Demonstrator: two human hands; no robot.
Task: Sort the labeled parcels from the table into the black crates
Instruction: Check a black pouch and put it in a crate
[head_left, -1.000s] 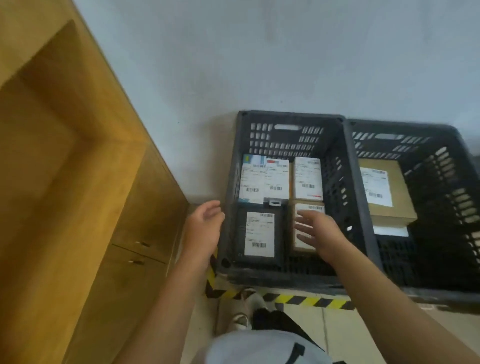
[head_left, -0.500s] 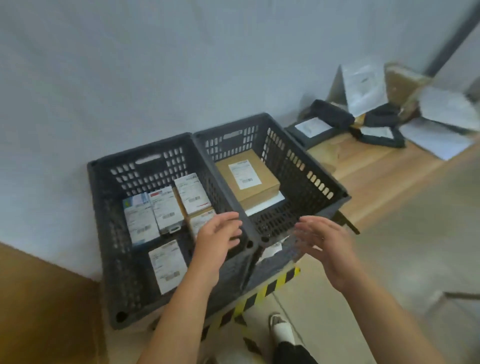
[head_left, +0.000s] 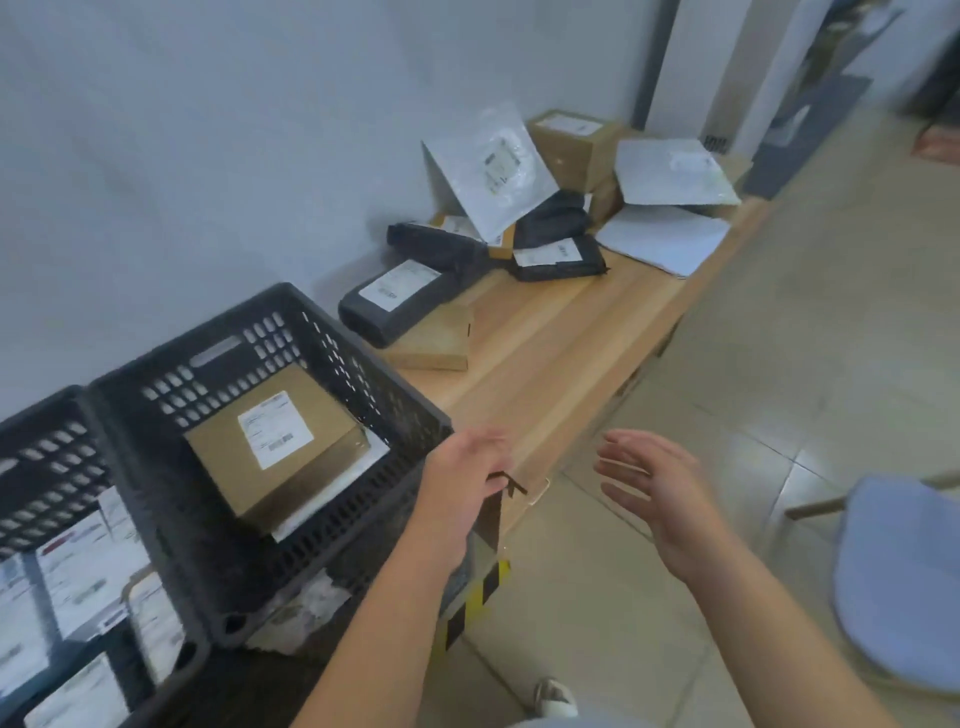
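Two black crates stand side by side at the left. The left crate holds several small labeled parcels. The right crate holds a brown labeled box lying on a white parcel. My left hand hovers by the right crate's near right corner, fingers loosely curled, holding nothing. My right hand hangs over the floor with straight fingers, empty. On the wooden table lie a black labeled bag, a flat brown box, further black bags, white mailers and a brown box.
A blue-seated chair stands at the right on the tiled floor. Yellow-black hazard tape marks the low edge under the crates. A white wall runs behind table and crates. My shoe shows at the bottom.
My view has swung right from the left crate toward the table. My right hand left the left crate and both hands moved right, past the right crate's corner.
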